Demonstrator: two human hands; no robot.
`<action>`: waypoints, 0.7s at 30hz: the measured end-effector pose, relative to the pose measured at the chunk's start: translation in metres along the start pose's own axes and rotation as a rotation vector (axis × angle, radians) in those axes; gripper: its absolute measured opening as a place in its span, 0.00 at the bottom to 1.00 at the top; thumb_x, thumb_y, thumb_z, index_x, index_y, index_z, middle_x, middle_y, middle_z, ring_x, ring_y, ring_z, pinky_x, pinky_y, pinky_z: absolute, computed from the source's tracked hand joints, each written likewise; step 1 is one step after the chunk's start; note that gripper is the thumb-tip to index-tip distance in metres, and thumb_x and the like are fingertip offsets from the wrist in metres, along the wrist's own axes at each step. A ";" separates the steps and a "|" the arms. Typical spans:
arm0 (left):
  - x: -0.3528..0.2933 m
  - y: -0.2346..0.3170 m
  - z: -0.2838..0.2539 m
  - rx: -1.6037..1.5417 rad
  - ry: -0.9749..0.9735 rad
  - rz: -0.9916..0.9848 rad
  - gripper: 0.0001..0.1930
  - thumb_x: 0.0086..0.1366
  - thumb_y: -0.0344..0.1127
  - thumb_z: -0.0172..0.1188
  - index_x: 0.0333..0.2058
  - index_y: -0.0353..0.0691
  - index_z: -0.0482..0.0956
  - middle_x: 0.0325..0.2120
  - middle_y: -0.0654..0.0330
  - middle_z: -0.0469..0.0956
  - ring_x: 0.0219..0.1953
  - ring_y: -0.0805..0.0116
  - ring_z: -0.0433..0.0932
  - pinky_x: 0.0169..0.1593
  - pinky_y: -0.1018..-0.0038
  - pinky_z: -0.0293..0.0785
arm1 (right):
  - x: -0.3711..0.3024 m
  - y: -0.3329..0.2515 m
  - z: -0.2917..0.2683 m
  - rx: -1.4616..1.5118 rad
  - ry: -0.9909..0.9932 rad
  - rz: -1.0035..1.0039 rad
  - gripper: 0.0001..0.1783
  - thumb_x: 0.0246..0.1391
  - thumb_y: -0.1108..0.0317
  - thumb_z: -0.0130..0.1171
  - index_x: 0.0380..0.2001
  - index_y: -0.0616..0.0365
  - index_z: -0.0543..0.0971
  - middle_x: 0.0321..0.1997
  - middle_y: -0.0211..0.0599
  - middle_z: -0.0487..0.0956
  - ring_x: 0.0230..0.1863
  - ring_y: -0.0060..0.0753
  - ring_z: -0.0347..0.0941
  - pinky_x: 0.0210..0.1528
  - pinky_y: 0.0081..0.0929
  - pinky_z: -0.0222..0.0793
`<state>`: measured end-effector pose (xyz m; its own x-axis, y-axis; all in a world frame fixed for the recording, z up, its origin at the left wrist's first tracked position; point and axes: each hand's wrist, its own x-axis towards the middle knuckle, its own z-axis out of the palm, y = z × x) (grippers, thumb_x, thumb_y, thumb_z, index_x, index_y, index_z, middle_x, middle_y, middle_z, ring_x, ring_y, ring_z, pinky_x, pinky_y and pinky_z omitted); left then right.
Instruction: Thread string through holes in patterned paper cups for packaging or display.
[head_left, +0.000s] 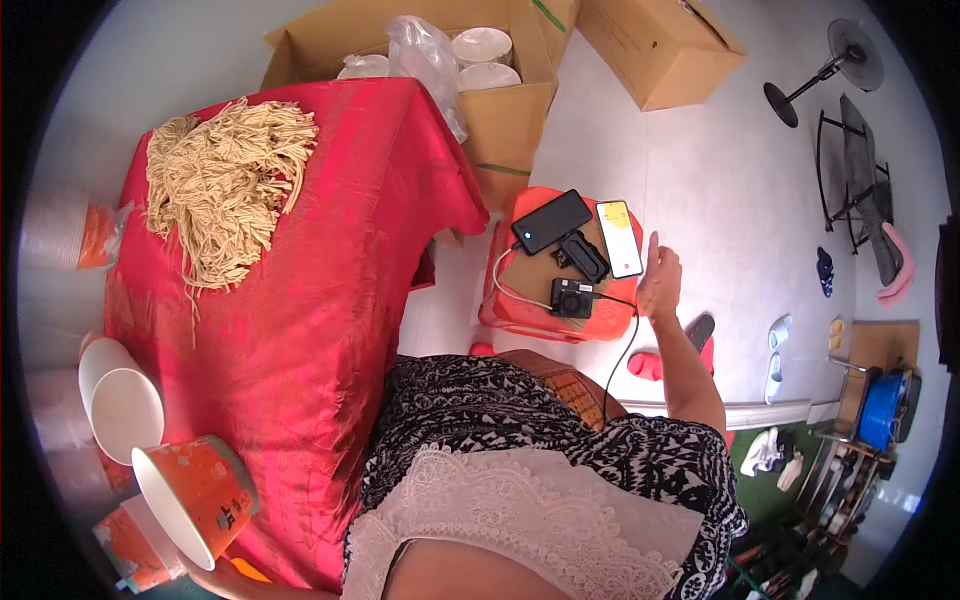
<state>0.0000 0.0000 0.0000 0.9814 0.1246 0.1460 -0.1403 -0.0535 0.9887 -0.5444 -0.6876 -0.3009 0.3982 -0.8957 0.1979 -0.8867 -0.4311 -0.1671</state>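
My right hand (660, 282) is beside a phone with a lit white and yellow screen (620, 240), its index finger stretched out and the other fingers loosely bent; nothing shows in it. The phone lies on a red plastic stool (515, 318). A black phone (552, 220), a black case-like piece (585, 257) and a small black boxy device (572, 298) with cables lie there too. At the lower left my left hand (212, 577) is beside an orange paper tub (215, 490) with a white inside, its fingers hidden. Whether it grips the tub cannot be told.
A red cloth (330, 280) covers the table at left, bearing a heap of beige strands (230, 180). White tubs (127, 415) and stacked orange tubs (140, 545) line its left side. Beyond are cardboard boxes (510, 125), a fan (850, 45) and a folding chair (860, 170).
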 end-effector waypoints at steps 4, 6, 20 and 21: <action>0.005 -0.002 -0.018 0.110 0.086 0.042 0.25 0.66 0.40 0.54 0.60 0.38 0.68 0.55 0.51 0.70 0.54 0.58 0.72 0.55 0.64 0.73 | 0.074 -0.047 -0.037 0.116 0.397 -0.130 0.39 0.46 0.84 0.48 0.66 0.62 0.60 0.43 0.51 0.71 0.45 0.52 0.67 0.48 0.43 0.64; 0.008 -0.009 -0.031 0.177 0.071 0.122 0.25 0.64 0.35 0.57 0.60 0.36 0.68 0.55 0.51 0.71 0.54 0.60 0.72 0.53 0.66 0.74 | 0.110 -0.107 -0.059 0.217 0.607 -0.250 0.37 0.46 0.86 0.46 0.64 0.64 0.62 0.46 0.51 0.70 0.47 0.50 0.66 0.51 0.39 0.64; -0.059 0.034 0.068 0.381 0.298 0.269 0.12 0.65 0.34 0.51 0.29 0.32 0.79 0.25 0.63 0.77 0.31 0.70 0.72 0.36 0.72 0.69 | 0.087 -0.539 -0.248 1.329 0.448 -1.428 0.24 0.52 0.82 0.52 0.55 0.71 0.70 0.46 0.51 0.73 0.43 0.45 0.71 0.44 0.35 0.71; -0.065 0.043 0.079 0.208 0.280 0.188 0.11 0.65 0.32 0.51 0.27 0.33 0.79 0.23 0.67 0.74 0.27 0.78 0.69 0.31 0.77 0.66 | 0.078 -0.560 -0.256 1.339 0.323 -1.524 0.25 0.50 0.83 0.54 0.55 0.70 0.70 0.45 0.49 0.74 0.42 0.45 0.72 0.44 0.34 0.71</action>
<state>-0.0591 -0.0890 0.0302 0.8636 0.3570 0.3559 -0.2563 -0.2971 0.9198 -0.0772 -0.4886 0.0553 0.3128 0.1696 0.9346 0.7969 -0.5822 -0.1610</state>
